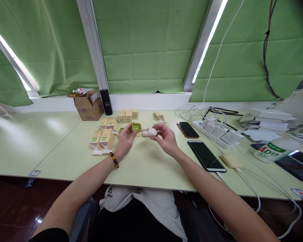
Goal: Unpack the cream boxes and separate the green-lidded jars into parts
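My left hand [125, 141] is closed in a pinch on a small green oval case [136, 127], held just above the table. My right hand [166, 137] is closed on a small white rounded object [152, 132] right beside the green case. Two more small white pieces [144, 131] lie on the pale green table [146, 164] between my hands. A beaded bracelet [114, 160] sits on my left wrist.
Several small beige boxes [103, 138] lie left and behind my hands. A cardboard box [89, 106] and a black cylinder [106, 102] stand at the back. Two phones [206, 156], a power strip [218, 132] with white cables, and white cartons [267, 121] fill the right side.
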{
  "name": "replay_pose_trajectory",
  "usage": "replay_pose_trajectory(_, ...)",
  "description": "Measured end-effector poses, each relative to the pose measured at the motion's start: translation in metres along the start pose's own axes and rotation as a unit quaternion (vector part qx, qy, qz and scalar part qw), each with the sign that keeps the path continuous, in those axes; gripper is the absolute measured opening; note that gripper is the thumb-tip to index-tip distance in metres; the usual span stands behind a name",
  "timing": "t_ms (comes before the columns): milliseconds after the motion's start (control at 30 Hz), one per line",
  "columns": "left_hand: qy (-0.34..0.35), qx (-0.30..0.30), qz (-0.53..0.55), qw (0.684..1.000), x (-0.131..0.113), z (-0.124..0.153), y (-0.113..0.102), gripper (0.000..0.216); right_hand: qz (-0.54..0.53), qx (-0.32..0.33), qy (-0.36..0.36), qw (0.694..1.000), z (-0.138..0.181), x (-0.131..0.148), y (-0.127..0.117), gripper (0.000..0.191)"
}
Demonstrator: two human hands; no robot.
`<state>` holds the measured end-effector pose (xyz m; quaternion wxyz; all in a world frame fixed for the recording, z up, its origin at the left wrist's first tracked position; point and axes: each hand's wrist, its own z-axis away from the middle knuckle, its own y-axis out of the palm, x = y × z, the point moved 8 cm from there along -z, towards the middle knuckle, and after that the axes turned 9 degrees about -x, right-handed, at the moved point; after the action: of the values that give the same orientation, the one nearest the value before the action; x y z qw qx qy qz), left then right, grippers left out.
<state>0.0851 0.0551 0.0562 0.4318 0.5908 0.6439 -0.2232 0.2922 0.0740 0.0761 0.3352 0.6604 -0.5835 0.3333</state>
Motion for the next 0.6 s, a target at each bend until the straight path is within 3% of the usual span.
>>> replay_pose_trajectory(100,-0.001,-0.002,-0.002,1.000,0.000,0.000,0.000,0.055,0.128,0.008,-0.086,0.988,0.000,0.008,-0.004,0.031)
replay_pose_trajectory(233,-0.005,-0.002,-0.009,1.000,-0.001,0.000,0.000,0.055,0.317,0.045,-0.189,0.928,0.001,0.011,-0.005,0.039)
replay_pose_trajectory(400,-0.002,-0.007,-0.019,1.000,-0.002,0.001,0.000,0.056,0.487,0.120,-0.181,0.846,0.001,-0.017,0.001,0.047)
replay_pose_trajectory(600,0.007,-0.005,-0.028,1.000,-0.005,0.001,0.001,0.055,0.525,0.146,-0.154,0.824,0.000,-0.035,0.005,0.034)
